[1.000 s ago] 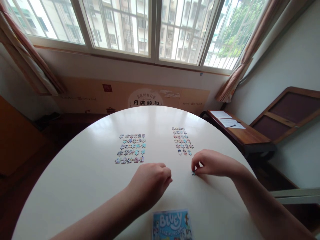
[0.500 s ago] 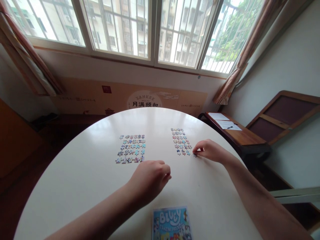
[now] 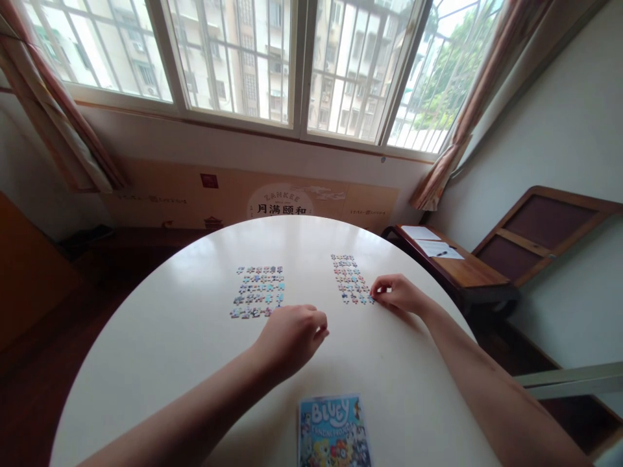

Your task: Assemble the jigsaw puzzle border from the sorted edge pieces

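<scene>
My right hand [image 3: 396, 293] pinches a small jigsaw puzzle piece [image 3: 372, 299] at the right end of the nearest row in the right-hand group of puzzle pieces [image 3: 349, 279]. Its thumb and fingertips are down close to the table. My left hand [image 3: 296, 336] is closed above the table, between the two groups, its fingers curled under; what they hold, if anything, is hidden. That hand covers the near right corner of the left-hand group of puzzle pieces [image 3: 259, 287], also set out in rows. A blue sheet or box printed "BLUEY" [image 3: 332, 428] lies at the near edge of view.
The round white table [image 3: 160, 331] has a curved edge on both sides. Beyond its right side stands a wooden chair or bench [image 3: 467, 269] with papers [image 3: 428, 241] and a pen on it. Barred windows and tied curtains [image 3: 445, 172] are behind.
My right hand has moved slightly left, bringing its puzzle piece up to the end of the nearest row. My left hand stays closed in about the same place. The view has tilted slightly.
</scene>
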Demonstrator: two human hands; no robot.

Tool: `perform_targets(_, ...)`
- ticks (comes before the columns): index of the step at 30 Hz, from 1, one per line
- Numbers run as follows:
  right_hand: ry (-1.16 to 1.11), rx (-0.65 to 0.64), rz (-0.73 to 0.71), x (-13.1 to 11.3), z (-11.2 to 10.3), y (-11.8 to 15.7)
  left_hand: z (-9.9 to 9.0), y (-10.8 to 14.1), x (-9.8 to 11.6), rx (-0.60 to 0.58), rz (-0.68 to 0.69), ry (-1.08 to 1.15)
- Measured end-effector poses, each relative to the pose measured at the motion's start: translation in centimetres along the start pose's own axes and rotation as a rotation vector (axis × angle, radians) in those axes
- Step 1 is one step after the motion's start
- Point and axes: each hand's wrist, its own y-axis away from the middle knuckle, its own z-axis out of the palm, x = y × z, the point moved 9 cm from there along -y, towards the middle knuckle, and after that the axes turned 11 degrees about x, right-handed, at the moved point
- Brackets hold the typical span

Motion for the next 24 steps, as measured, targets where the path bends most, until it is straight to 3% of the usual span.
perform_targets(6, -0.073, 0.016, 0.020, 0.8, -0.3, -0.1, 0.3, 0.1, 0.0, 0.030, 0.012, -0.008)
perform_targets(13, -0.106, 0.142, 0.126, 2.7, -2.2, 0.2, -0.2, -0.2, -0.8, 0.081, -0.013, -0.014)
perform_targets(24, 0.098, -0.058, -0.008, 0.7, 0.0, 0.1, -0.4, -0.1, -0.7, 0.060, -0.033, -0.013)
